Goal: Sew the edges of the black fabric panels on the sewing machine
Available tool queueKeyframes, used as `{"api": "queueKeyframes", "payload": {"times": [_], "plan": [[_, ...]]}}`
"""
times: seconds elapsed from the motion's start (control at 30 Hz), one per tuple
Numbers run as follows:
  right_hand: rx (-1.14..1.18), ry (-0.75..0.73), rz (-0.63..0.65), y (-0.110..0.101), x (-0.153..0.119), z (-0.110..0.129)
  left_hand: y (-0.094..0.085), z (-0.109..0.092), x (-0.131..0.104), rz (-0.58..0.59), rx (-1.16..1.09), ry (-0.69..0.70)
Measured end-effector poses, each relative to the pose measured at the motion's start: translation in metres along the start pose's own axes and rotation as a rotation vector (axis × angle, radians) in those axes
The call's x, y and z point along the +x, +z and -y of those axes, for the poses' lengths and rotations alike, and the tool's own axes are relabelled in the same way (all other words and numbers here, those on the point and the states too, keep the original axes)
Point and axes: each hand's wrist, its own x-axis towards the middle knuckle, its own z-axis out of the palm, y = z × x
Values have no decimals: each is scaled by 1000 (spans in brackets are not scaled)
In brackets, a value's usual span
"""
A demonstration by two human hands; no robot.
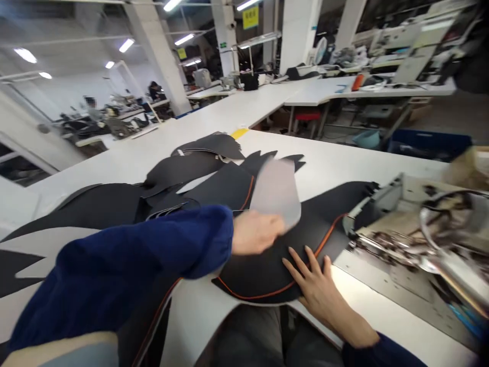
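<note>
A black sheet-material panel (263,270) with orange piping along its curved edge lies at the table's front edge, in front of my lap. My right hand (321,285) rests flat on it across the piping, fingers spread. Above the panel's left part, my left hand (257,232) is closed on a pale grey piece (277,191), which stands up tilted and is blurred by motion. Behind that hand lies another black panel (225,191) with an orange line. To the right, the far end of the front panel reaches beside the sewing machine (405,244).
Stacked black and grey cut pieces (103,204) cover the table's left side. The white tabletop (344,153) stretches back, with a yellow strip (240,133) on it. A blue chair (430,145) and a light-blue basin (367,138) stand beyond. People sit at far workstations.
</note>
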Motion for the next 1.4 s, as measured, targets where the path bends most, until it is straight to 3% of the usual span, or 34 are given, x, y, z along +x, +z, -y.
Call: {"api": "queueKeyframes", "payload": {"times": [0.07, 0.13, 0.2, 0.3, 0.37, 0.47, 0.53, 0.63, 0.77, 0.93, 1.03, 1.1, 1.2, 1.33, 1.4], "plan": [[42, 23, 70, -5, -6, 5, 24, -34, 5, 307, -174, 166], [77, 29, 114, -10, -15, 11, 44, -52, 19, 470, -314, 240], [100, 26, 129, -14, -23, 15, 62, -58, 41, 376, -327, 161], [127, 19, 137, -19, -29, 18, 97, -64, 79, 64, -233, -134], [136, 17, 127, -19, -31, 19, 125, -71, 100, -20, -226, -252], [135, 8, 105, -16, -32, 18, 159, -80, 118, -95, -281, -189], [136, -1, 107, -14, -33, 17, 167, -77, 123, -127, -317, -94], [152, -6, 97, -10, -35, 16, 156, -59, 119, -86, -369, -55], [180, -7, 60, -10, -34, 14, 137, -34, 93, 40, -364, -245], [196, 1, 146, -16, -30, 13, 138, -30, 67, 183, -401, -424], [179, 8, 159, -17, -29, 13, 133, -23, 75, 243, -546, -427], [152, 8, 152, -16, -30, 12, 120, -9, 90, 224, -617, -390], [104, -4, 109, -15, -31, 12, 83, 29, 128, 15, -787, -387], [-8, -32, 27, -13, -34, 14, 20, 95, 180, -560, -1215, -493], [-94, -20, -18, -9, -35, 15, -3, 128, 191, -788, -1257, -634]]}}
